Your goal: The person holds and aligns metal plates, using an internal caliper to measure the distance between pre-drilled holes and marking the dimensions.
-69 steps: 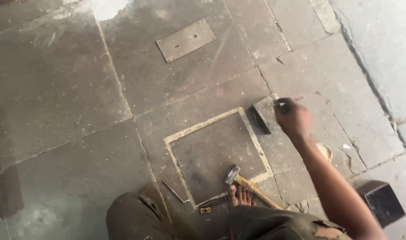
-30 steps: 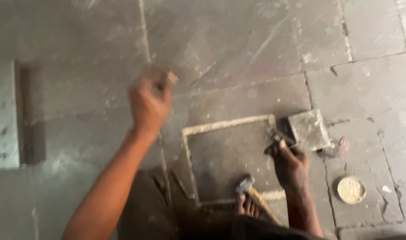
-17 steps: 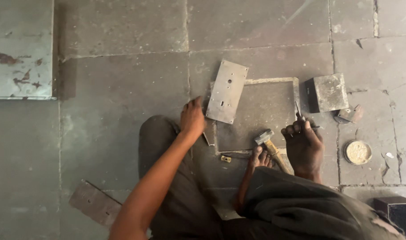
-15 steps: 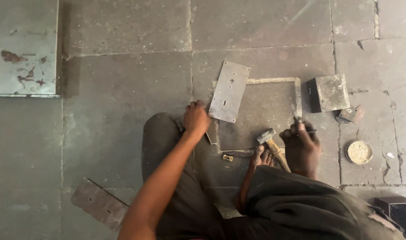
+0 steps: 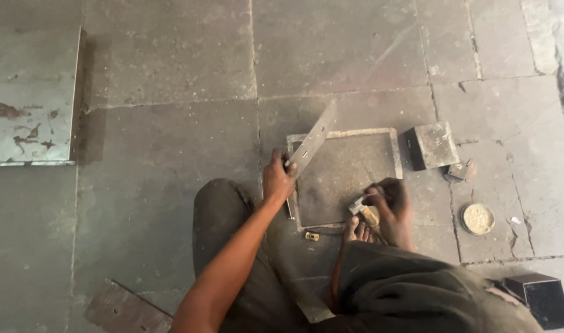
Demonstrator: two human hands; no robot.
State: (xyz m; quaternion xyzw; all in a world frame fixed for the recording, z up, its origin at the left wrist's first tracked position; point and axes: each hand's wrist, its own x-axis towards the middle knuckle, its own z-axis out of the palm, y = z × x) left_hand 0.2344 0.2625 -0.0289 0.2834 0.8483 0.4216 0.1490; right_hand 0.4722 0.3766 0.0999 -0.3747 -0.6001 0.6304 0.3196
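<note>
Plate (image 5: 313,140): flat metal strip, tilted on edge, its low end pinched in left hand (image 5: 277,179), fingers closed round it. Right hand (image 5: 388,206) curled shut on hammer (image 5: 362,209), head just left of those fingers, beside a bare foot (image 5: 358,231). Small brass bit (image 5: 311,236) on floor below left fingers. Square frame (image 5: 391,148) beyond both hands. Metal block (image 5: 431,145) up-right of right fingers; round tin (image 5: 477,218) to their right.
</note>
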